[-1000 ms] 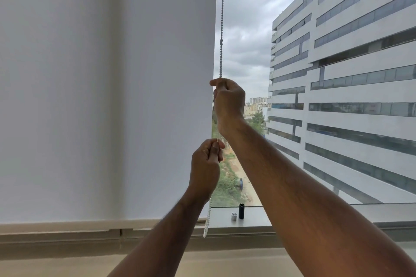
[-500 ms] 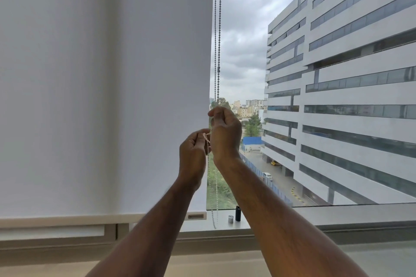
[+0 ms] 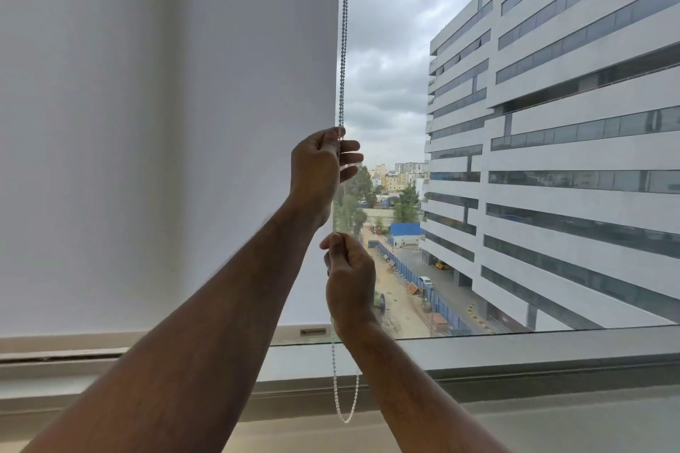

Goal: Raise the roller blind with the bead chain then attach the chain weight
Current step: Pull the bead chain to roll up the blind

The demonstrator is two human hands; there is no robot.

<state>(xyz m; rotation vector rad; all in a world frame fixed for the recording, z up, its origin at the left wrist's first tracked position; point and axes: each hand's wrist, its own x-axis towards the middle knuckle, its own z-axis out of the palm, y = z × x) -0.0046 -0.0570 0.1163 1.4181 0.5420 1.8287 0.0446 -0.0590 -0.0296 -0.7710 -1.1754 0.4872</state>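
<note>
A white roller blind (image 3: 165,121) covers the left part of the window, and its bottom bar (image 3: 290,332) sits just above the sill. The bead chain (image 3: 343,48) hangs along the blind's right edge. My left hand (image 3: 316,169) is raised and closed on the chain at mid height. My right hand (image 3: 349,283) pinches the same chain lower down, just under the left wrist. The chain's loop (image 3: 346,416) dangles below the sill. No chain weight shows; my right forearm covers part of the sill.
A grey window sill (image 3: 515,353) runs across the bottom, with a ledge (image 3: 552,423) in front of it. The glass to the right shows a large white office building (image 3: 570,158) and a street far below.
My hands have swapped places on the chain: the right one has come down, the left has gone up above it. The blind's bottom bar has lifted a little off the sill.
</note>
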